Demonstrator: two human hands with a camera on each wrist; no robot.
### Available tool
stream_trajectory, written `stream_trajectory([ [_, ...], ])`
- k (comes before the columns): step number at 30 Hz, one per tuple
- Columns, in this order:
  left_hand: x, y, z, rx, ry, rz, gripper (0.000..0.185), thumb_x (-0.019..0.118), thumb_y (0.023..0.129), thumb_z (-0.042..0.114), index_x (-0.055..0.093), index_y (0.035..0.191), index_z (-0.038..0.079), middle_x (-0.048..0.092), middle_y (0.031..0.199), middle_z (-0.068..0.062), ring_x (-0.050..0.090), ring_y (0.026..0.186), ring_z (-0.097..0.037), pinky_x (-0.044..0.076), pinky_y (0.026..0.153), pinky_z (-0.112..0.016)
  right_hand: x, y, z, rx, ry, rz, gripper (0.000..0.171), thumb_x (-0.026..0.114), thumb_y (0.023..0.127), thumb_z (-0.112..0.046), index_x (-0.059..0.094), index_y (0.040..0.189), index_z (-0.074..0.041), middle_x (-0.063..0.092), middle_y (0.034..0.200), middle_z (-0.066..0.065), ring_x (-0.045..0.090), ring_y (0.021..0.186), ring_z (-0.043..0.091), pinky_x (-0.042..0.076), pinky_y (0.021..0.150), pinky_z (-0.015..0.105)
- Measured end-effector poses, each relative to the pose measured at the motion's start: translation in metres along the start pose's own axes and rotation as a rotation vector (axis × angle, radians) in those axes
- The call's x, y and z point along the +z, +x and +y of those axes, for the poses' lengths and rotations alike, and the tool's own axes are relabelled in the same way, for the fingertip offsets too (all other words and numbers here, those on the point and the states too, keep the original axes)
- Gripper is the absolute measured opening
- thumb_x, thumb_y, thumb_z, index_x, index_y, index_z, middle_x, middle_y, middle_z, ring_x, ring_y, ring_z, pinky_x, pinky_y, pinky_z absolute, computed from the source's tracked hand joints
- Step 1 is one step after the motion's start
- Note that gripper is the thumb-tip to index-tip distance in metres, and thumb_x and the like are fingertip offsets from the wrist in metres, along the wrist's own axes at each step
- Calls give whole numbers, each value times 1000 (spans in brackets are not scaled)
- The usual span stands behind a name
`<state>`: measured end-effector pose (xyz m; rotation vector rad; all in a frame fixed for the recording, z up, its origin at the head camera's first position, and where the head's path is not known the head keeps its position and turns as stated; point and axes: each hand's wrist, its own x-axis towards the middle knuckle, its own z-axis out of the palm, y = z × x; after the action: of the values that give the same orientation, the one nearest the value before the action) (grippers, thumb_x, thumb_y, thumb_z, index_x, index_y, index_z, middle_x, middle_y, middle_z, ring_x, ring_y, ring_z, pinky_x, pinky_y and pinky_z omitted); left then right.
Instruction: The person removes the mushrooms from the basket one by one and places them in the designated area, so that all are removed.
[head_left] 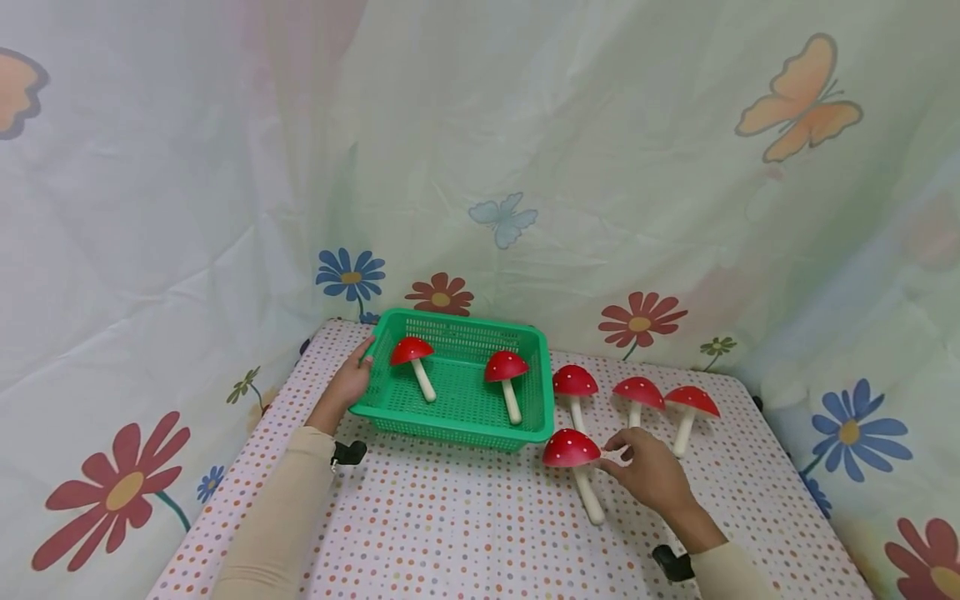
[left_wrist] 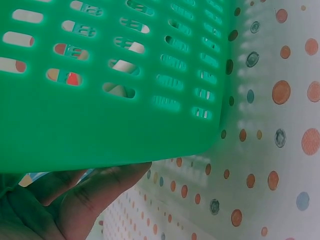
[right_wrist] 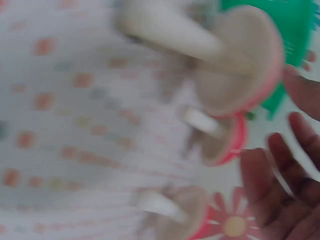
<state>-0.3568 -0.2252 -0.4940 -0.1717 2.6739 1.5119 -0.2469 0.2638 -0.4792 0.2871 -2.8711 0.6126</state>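
Observation:
A green plastic basket stands on the table, its left rim gripped by my left hand. In the left wrist view, that hand's fingers lie along the basket's edge. Two red-capped toy mushrooms with white dots and pale stems lie inside. Just outside the basket's front right corner is another toy mushroom. My right hand is beside its cap, thumb and forefinger apart at the cap's edge. The right wrist view, blurred, shows the thumb by the cap and the fingers spread away from it.
Further toy mushrooms lie right of the basket: one close to its wall, one behind my right hand and one farther right. A dotted cloth covers the table. A printed curtain hangs behind and at the sides.

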Motion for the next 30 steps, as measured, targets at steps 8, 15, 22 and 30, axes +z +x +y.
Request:
stream_trajectory([
  [8,-4,-1,2,-19,-7,7,52,23,109,32,12,160,31,11,167,-12,11,152,-41,15,118,-64,-30,30,-38,-33,12,-72,25,84,78,-20,70,94,-9,71,94,7,67,85,27,58,65,36],
  [15,-7,-1,1,-22,-14,14,51,24,109,31,13,159,31,11,167,-11,11,152,-41,14,119,-64,-33,78,-66,-124,129,-122,24,80,83,-21,69,100,-8,70,97,8,66,87,24,58,64,32],
  [22,-8,-1,-1,-26,12,11,52,25,109,31,13,159,31,13,166,-13,15,150,-43,17,118,-64,-9,134,-75,-179,366,-201,26,74,88,-11,67,110,-1,68,111,17,65,88,26,56,65,28],
  [30,0,3,-2,-27,13,20,52,29,109,30,15,159,33,15,166,-13,20,149,-44,21,117,-64,25,169,-79,-99,436,-460,41,69,87,5,61,126,2,54,132,24,65,87,24,56,68,28],
])
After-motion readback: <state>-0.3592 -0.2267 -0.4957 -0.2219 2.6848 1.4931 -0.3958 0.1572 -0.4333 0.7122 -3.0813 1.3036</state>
